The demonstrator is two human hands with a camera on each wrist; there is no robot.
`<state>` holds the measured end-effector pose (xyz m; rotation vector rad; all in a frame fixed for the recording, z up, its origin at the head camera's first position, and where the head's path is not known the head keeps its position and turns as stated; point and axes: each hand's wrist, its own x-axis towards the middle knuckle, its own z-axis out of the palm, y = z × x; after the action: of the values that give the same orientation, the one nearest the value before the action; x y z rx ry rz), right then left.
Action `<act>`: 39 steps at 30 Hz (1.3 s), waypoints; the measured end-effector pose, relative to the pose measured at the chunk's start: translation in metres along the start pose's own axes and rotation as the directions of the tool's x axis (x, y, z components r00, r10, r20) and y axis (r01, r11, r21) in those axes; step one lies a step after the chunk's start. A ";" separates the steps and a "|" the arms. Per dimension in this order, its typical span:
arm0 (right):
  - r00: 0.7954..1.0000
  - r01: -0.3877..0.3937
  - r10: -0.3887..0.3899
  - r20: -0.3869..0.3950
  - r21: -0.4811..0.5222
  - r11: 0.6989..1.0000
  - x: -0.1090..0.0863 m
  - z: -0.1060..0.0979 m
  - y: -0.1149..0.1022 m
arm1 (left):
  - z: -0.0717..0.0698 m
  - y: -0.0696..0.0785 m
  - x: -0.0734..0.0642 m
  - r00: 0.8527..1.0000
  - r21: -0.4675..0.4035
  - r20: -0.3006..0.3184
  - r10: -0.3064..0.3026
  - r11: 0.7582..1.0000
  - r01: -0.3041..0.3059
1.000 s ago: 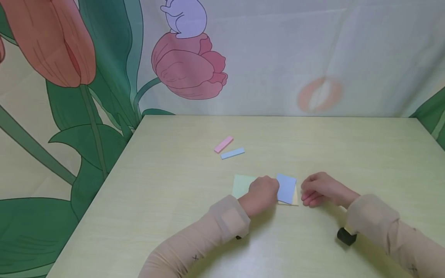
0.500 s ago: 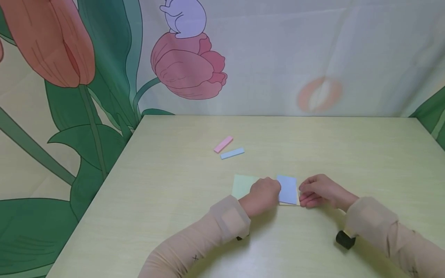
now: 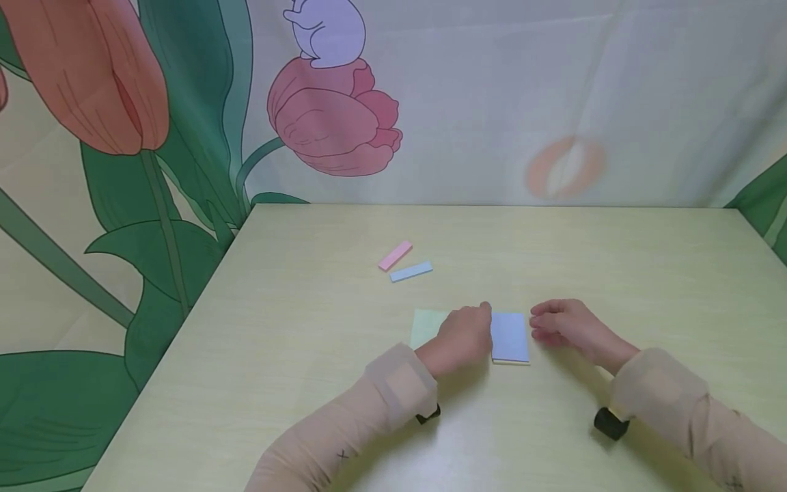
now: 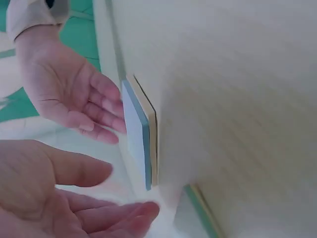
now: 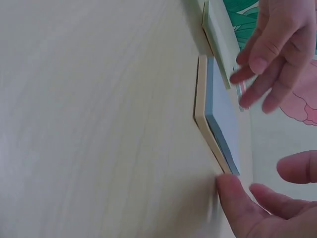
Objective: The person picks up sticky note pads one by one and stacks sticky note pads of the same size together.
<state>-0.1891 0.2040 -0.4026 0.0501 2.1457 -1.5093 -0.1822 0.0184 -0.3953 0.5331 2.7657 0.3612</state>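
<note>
A blue sticky-note pad [image 3: 510, 337] lies squarely on a cream-yellow pad [image 5: 200, 91], whose edge shows beneath it in both wrist views. Just left of this stack is my left hand [image 3: 462, 338], its fingers loosely bent and holding nothing; the left wrist view shows a gap between thumb and fingers. On the stack's right side, my right hand [image 3: 572, 331] has its fingers spread. One right fingertip [image 5: 230, 183] is at the stack's near corner; I cannot tell whether it touches. A pale green pad [image 3: 425, 328] is partly hidden behind my left hand.
Farther back on the wooden table [image 3: 615, 260] lie a small pink strip pad [image 3: 395, 255] and a small light-blue strip pad [image 3: 411, 272]. A curtain printed with flowers [image 3: 335, 119] hangs behind the table's back edge.
The blue pad has turned and shifted slightly, and its edges now line up with the cream pad below. My left fingers have loosened from its left side; the right hand's fingers have spread.
</note>
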 end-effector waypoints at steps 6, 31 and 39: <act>0.999 0.039 -0.039 0.005 0.048 0.998 -0.005 0.007 -0.002 | 0.007 -0.003 -0.002 0.995 -0.336 0.089 0.052 0.942 -0.019; 0.995 0.081 -0.095 0.006 0.463 0.883 -0.016 0.032 0.005 | 0.039 0.008 -0.009 0.998 -0.744 -0.028 -0.055 0.668 0.016; 0.995 0.091 -0.094 -0.022 0.512 0.854 -0.018 0.038 0.003 | 0.041 0.010 -0.010 0.996 -0.758 -0.049 -0.072 0.652 0.010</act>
<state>-0.1576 0.1764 -0.4071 0.1295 1.7005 -2.0997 -0.1563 0.0316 -0.4279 0.2244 2.3497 1.4646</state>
